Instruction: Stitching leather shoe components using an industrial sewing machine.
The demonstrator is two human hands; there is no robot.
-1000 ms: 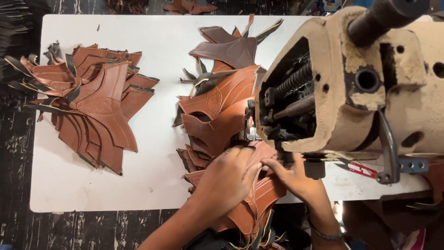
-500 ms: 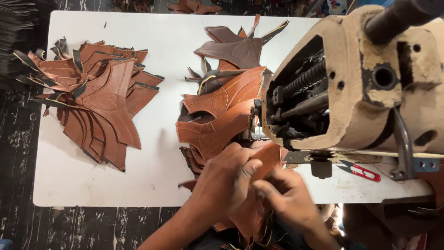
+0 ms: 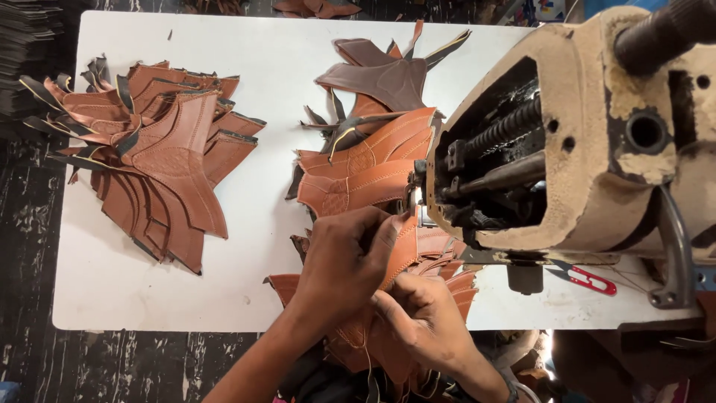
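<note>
**Both hands gripping brown leather piece at sewing machine**

Left hand (image 3: 347, 257) is curling its fingers closed over the upper edge of a stitched brown leather piece (image 3: 403, 250), pinching it. Right hand (image 3: 421, 321) is sitting just below, fingers bent and closing on the lower part of the same piece. The piece is lying at the near edge of the white table (image 3: 261, 172), touching the front of the worn beige sewing machine (image 3: 589, 149), on top of more cut leather spilling toward the person. A middle stack of leather pieces (image 3: 365, 164) is lying just beyond the hands, a darker brown piece (image 3: 380, 78) topping it. A fanned pile (image 3: 160, 157) is sitting well apart at left. Red thread snips (image 3: 585, 277) are lying under the machine head.
</note>
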